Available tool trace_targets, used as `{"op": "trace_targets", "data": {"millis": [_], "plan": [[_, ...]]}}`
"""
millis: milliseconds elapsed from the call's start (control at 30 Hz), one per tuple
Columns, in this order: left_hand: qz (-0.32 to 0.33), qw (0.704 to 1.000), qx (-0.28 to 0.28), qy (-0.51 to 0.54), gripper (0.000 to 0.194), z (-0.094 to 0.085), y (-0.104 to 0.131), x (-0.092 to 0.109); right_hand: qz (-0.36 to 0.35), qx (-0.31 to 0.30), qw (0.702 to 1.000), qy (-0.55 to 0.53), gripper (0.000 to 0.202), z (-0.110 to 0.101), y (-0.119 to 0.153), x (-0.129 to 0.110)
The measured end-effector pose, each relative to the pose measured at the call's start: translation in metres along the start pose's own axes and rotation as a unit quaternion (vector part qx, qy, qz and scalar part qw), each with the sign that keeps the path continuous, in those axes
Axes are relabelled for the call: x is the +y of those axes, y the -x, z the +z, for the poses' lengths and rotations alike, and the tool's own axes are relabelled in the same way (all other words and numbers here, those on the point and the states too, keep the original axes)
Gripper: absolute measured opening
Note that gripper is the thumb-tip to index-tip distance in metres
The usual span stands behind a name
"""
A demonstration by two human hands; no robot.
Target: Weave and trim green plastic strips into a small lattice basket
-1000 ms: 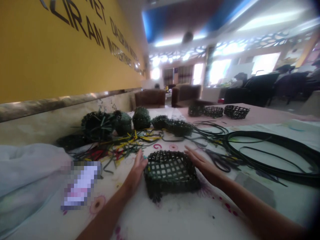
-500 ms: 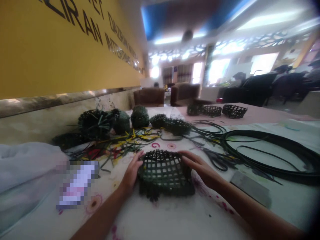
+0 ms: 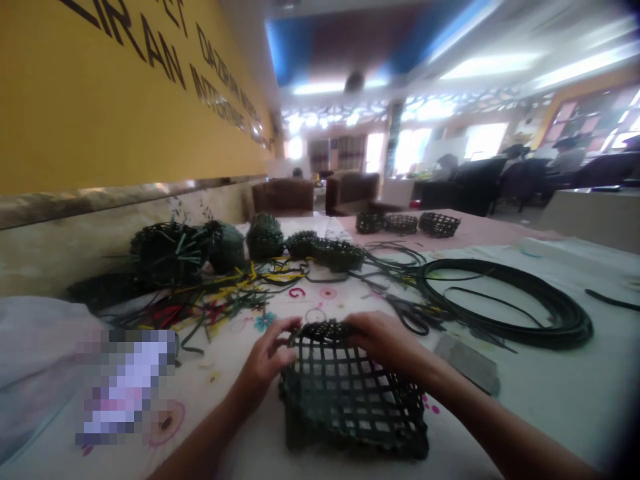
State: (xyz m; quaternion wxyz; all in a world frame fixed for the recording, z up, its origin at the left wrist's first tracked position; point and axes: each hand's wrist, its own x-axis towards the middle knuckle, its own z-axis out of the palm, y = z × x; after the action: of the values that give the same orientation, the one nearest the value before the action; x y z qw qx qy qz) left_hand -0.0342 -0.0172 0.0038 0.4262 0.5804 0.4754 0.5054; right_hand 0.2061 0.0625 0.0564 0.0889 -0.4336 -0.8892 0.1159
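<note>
A dark green woven basket [image 3: 345, 393] of open lattice lies on the white flowered tablecloth in front of me, its near rim rough and knobbly. My left hand [image 3: 273, 350] is closed at its far left corner, thumb and fingers bent around the edge. Over the far right edge curls my right hand [image 3: 375, 337], its fingertips partly hidden behind the weave. Just beyond the right hand lie dark-handled scissors [image 3: 413, 317]. A flat grey block [image 3: 467, 363] rests to the right of my right forearm.
A large coil of dark strip [image 3: 575, 327] lies at the right. Cut green and yellow strips [image 3: 245, 287] litter the left middle. Several woven pieces stand farther back, including a spiky basket [image 3: 167, 253]. A white cloth bag [image 3: 40, 360] is at the left; behind it rises a yellow wall [image 3: 100, 120].
The basket has come closer to me and tilted, showing more of its lattice. My right hand has moved from its side onto its far edge. The view has turned slightly right.
</note>
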Motion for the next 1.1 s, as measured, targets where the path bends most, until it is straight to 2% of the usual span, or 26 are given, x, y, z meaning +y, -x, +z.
{"op": "trace_targets", "data": {"millis": [133,267,500,667,833,967,1100], "plan": [[0.016,0.999,-0.036,-0.032,0.055,0.0,0.002,0.006,0.018,-0.014,0.998,0.051,0.017,0.003,-0.002,-0.006],[0.0,0.998,-0.042,-0.057,0.049,0.0,0.0,0.008,-0.004,-0.012,0.998,0.059,0.022,0.01,-0.004,-0.009],[-0.057,0.993,-0.097,0.021,0.041,0.005,-0.001,0.003,-0.046,-0.039,0.998,0.025,0.016,0.019,-0.007,-0.021],[-0.07,0.993,-0.076,0.055,0.039,0.01,-0.002,-0.009,-0.025,-0.057,0.996,0.069,0.018,0.025,-0.012,-0.024],[-0.077,0.992,-0.083,0.064,0.043,0.009,-0.006,-0.014,-0.038,-0.07,0.996,0.029,0.019,0.029,-0.018,-0.014],[-0.051,0.993,-0.095,0.054,0.046,0.007,-0.007,-0.013,-0.117,-0.063,0.991,-0.021,0.028,0.028,-0.019,-0.007],[-0.043,0.995,-0.085,0.031,0.046,0.008,-0.005,-0.012,-0.14,-0.054,0.988,0.034,0.021,0.029,-0.017,-0.006]]}}
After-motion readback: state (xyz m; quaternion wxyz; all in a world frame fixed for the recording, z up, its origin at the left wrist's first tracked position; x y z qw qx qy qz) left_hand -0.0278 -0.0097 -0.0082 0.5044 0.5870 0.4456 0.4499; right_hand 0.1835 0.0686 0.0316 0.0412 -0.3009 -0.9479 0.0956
